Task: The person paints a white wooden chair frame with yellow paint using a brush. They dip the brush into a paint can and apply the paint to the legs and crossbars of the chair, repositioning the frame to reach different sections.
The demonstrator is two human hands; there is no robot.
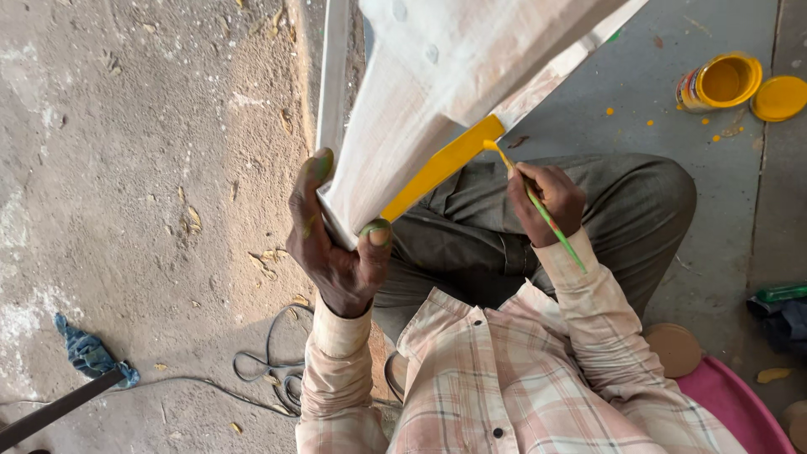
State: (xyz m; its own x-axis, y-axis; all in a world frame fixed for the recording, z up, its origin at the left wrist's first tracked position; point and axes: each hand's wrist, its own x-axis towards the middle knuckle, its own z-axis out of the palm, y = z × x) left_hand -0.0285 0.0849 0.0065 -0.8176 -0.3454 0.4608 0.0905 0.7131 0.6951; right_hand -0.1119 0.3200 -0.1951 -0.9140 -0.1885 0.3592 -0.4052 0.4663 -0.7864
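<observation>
Closest to the camera is the person's checked shirt [504,378] in pale pink and white, with both sleeves reaching forward.

The left hand [336,244] is raised with the wrist bent back. It is closed on the lower corner of a big whitewashed wooden panel [420,92]: the thumb presses on the near face and the other fingers wrap over the edge from the far side. Green paint stains are on the thumb nail and on one fingertip.

The right hand [546,202] is lower, to the right of this panel corner, above the lap in grey trousers [622,210]. Its fingers are pinched together on a thin green paintbrush [538,206], like one holds a pen. The handle goes back over the wrist, and the tip, loaded with yellow, touches the panel's lower edge.

The panel is held in the air, tilted, and it fills the top middle of the view. Its surface is off-white with faint streaks. A yellow painted band [445,164] runs along its lower edge, from the brush tip down toward the left hand.

Far to the right of the panel, an open tin of yellow paint [719,82] stands on the grey floor, with its yellow lid [779,97] just beside it and small yellow drops around.
</observation>
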